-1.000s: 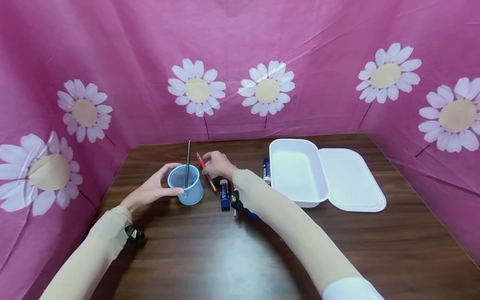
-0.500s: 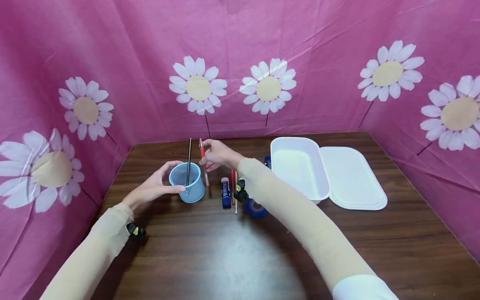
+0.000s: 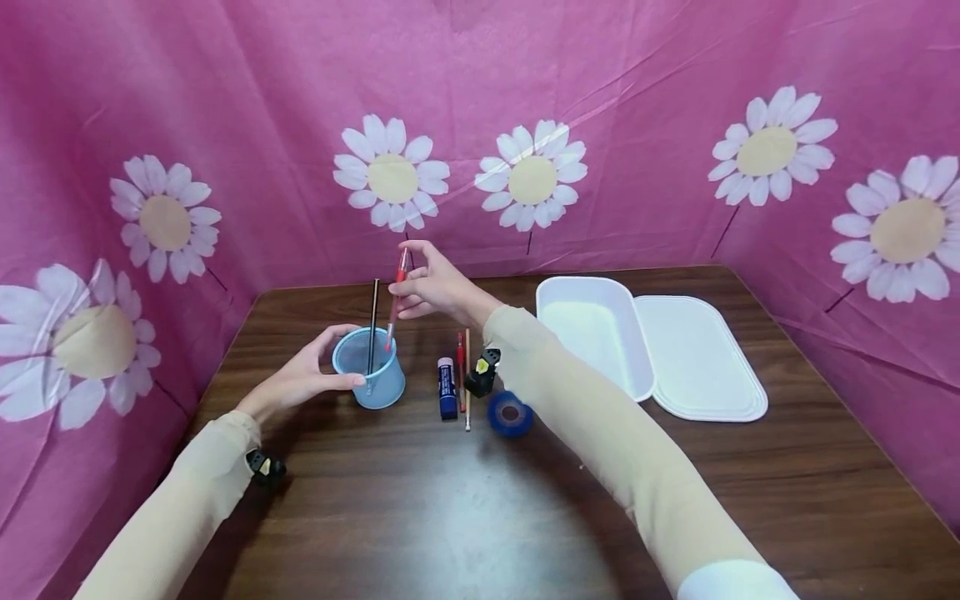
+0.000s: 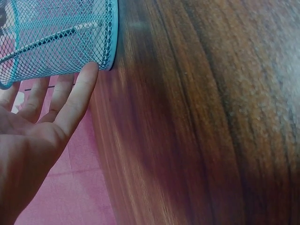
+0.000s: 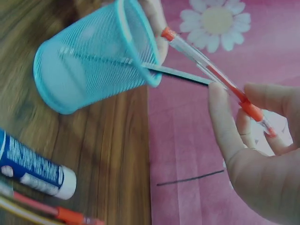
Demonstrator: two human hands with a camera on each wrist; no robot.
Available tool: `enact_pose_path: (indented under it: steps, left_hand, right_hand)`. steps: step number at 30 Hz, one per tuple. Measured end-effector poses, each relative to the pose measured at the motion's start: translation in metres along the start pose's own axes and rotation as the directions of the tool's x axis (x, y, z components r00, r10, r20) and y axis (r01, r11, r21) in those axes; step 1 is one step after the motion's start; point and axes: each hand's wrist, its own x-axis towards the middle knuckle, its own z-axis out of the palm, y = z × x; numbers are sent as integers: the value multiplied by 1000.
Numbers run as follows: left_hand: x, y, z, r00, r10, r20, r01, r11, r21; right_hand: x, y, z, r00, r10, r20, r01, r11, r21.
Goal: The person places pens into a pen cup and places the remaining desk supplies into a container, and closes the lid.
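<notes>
The right hand [image 3: 437, 287] is pinching a red-and-clear plastic pen [image 3: 393, 312] over the round light-blue mesh cup [image 3: 387, 387] the left hand [image 3: 309, 372] is gripping.

Looks like fine metal wire mesh on the cup [image 5: 89, 61], clear shiny plastic on the held pen [image 5: 222, 78]. Shows glossy wood grain across the surface [image 3: 337, 500], smooth white plastic on the box [image 3: 588, 333] and lid [image 3: 701, 358], creased cloth with faint sheen on the curtain [image 3: 465, 67].

right fingers [image 3: 414, 288] pinching red pen [image 3: 393, 309], left fingers [image 3: 342, 382] holding cup [image 3: 385, 387]
</notes>
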Motion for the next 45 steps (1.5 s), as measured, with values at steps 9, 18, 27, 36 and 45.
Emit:
enact_pose_path:
  steps: [9,18,27,36,45]
  left_hand:
    - [-1,-1,1,1000,-9,-2,9,1000,-20]
    - [-1,1,2,1000,-10,-1,10,999,-46]
    - [0,3,2,1000,-14,2,14,1000,-20]
    - [0,2,1,1000,0,-4,0,1000,1]
    - [-1,2,3,1000,-14,-5,14,1000,-15]
  right_hand:
    - [-6,-5,7,998,-68,-15,68,997,44]
    - [-5,1,6,999,-42,-11,43,999,17]
    - [-4,14,8,1000,-19,2,19,1000,-12]
    - [-2,27,10,1000,12,-7,-13,999,-37]
    - [-2,38,11,999,43,12,-42,998,-51]
